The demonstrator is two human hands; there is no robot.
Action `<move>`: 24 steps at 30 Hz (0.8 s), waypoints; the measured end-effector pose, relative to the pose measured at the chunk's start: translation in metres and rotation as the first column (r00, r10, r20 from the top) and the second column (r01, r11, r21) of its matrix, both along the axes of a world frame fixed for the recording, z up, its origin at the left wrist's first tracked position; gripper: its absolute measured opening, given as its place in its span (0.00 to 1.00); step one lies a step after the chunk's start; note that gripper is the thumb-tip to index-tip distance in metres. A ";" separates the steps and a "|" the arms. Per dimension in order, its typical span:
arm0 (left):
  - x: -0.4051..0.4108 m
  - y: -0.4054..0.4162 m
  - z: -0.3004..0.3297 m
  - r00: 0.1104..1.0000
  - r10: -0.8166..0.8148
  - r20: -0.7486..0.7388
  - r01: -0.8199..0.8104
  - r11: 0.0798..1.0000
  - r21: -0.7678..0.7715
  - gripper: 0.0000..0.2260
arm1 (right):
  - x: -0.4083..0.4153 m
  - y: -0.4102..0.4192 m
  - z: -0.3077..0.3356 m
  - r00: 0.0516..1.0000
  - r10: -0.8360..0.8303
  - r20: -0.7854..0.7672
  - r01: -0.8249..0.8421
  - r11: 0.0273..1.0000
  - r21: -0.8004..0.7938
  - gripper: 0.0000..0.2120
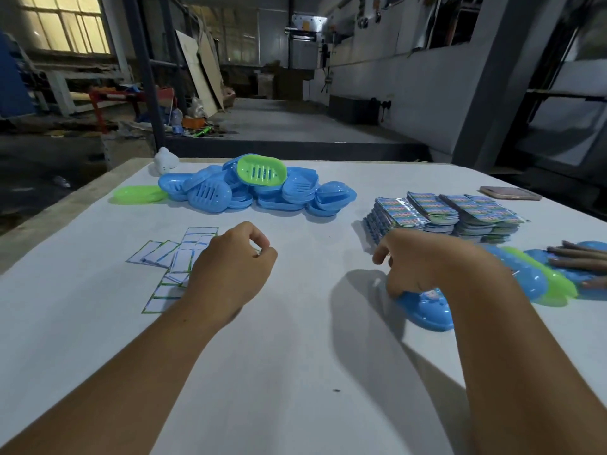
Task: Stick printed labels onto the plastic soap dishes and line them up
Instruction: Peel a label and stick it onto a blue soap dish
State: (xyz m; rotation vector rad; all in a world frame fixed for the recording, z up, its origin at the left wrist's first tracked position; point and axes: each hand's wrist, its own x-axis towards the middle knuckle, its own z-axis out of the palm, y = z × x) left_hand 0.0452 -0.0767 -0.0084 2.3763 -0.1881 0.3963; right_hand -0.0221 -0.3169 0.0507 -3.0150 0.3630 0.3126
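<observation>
The right hand [423, 267] covers most of a blue soap dish [427, 310] near the right, fingers curled down onto it, so its label is barely visible. The left hand [233, 264] hangs with fingers curled over scattered backing strips [170, 261]; whether it pinches anything I cannot tell. At the right edge, a row of blue and green dishes [542, 280] is cut off. Far across the white table [279, 372] lies a heap of unlabelled dishes [249, 188], slotted, mostly blue. Stacked printed labels [450, 215] sit far right.
</observation>
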 end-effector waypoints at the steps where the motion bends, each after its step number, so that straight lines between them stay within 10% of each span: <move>1: 0.000 0.001 0.000 1.000 0.002 0.000 -0.002 1.000 -0.002 0.02 | 0.001 -0.001 0.000 1.000 -0.001 -0.003 0.001 1.000 0.003 0.22; 24: 0.013 0.011 0.002 0.999 0.046 -0.013 -0.046 0.999 0.025 0.04 | 0.029 0.030 -0.034 0.949 0.176 0.260 -0.208 0.973 0.101 0.15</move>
